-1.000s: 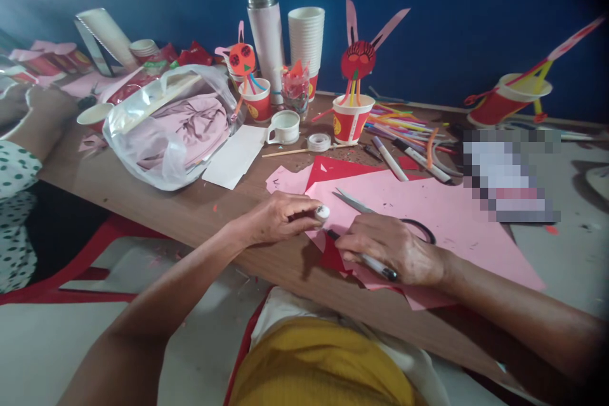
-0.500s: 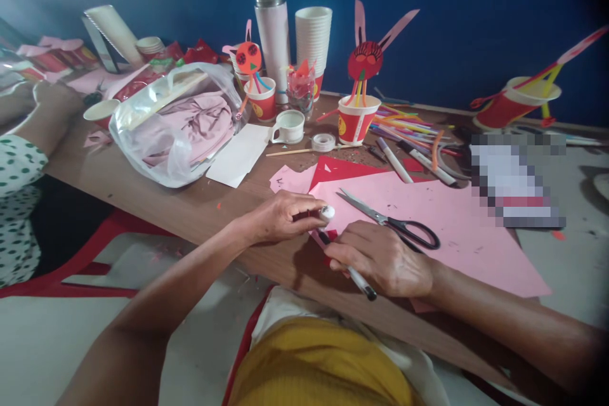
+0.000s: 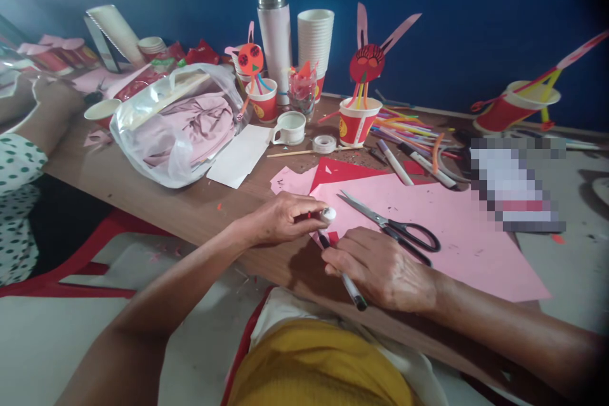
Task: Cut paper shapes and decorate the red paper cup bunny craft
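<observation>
Clock directions taken from the small white round piece (image 3: 328, 214), 12 = top of frame.

Left hand (image 3: 278, 222): thumb and forefinger pinching that piece over the table (image 3: 190, 219), near the pink sheet's corner. White top has dark marks, too small to read; underside hidden, can't say what it is. Red sliver between the digits: can't tell if it's part of the piece or something behind.

Right hand (image 3: 387, 269), 5 o'clock: fingers curled round a marker pen (image 3: 351, 288), its upper dark end pointing up at the white piece. Can't tell whether tip touches. Fingertips mostly covered by the hand's own back.

Black-handled scissors (image 3: 397, 228) at 3 o'clock on the pink paper sheet (image 3: 466, 254); right hand and forearm cover the sheet's near part. Red paper (image 3: 349, 170) at 1, mostly under the pink.

Tape roll (image 3: 324, 144) at 12, mug (image 3: 291, 130) at 11, rabbit-faced paper cup (image 3: 358, 125) at 1. Plastic bag (image 3: 143, 152) at 10, contents partly veiled. Device-like block (image 3: 516, 187) at 3: pixelated, unreadable. Another person's hands (image 3: 56, 101), past 9, blurred; one cut off by frame.
</observation>
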Motion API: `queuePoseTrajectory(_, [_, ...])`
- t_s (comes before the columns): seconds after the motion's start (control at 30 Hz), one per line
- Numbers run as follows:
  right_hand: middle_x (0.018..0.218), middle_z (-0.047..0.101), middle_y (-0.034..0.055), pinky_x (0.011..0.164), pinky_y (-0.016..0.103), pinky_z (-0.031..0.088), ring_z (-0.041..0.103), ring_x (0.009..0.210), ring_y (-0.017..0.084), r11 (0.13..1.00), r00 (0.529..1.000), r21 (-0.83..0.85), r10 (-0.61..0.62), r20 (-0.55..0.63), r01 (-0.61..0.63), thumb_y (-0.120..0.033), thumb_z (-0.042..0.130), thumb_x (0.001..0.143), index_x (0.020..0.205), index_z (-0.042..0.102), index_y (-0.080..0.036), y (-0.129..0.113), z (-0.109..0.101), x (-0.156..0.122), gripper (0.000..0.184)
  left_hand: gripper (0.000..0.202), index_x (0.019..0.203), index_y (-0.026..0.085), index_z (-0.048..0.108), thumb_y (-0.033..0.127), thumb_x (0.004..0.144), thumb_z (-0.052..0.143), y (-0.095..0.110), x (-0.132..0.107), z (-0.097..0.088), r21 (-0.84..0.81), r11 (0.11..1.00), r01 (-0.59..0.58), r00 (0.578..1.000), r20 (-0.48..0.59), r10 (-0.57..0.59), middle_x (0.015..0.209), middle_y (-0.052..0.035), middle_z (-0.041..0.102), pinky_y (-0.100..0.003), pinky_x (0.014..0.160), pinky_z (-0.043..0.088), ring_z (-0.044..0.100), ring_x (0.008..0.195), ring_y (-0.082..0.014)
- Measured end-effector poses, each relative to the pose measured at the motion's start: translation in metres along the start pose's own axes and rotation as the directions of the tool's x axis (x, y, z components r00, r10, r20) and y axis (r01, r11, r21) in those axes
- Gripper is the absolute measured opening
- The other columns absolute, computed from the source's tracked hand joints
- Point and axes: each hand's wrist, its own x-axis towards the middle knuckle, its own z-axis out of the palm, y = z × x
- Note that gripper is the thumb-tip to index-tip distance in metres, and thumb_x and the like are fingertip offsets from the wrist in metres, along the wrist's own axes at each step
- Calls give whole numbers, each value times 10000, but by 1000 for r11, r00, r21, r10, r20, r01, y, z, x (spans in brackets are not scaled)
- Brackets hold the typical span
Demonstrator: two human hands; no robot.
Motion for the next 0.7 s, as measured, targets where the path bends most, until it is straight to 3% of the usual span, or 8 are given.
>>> queuePoseTrajectory(0.27, [671,590,42,577,290,408,505,609,159,987,999,151,54,0,-53,-172,454,896,924,565,-128,5,-5,-10,123,185,919,115,648,239,850,530,0,0,1,-13,1000,20,1000,0,-20,846,-96,694,-222,698,482,635,748,-142])
queuePoseTrajectory(0.47, [788,646,41,601,278,458,550,671,149,939,980,324,157,-121,-110,-148,476,877,1005,531,-162,17,-3,-20,139,175,925,118,649,228,846,537,0,0,-1,-4,1000,13,1000,18,-13,838,-91,687,-220,704,475,630,751,-140])
queuePoseTrajectory(0.7, [805,658,40,612,290,502,594,698,153,919,942,333,283,-183,-211,-126,484,872,975,538,-188,27,4,-22,131,190,922,129,643,239,871,497,0,0,-2,-43,997,66,994,89,-62,805,-71,663,-208,683,459,606,728,-130])
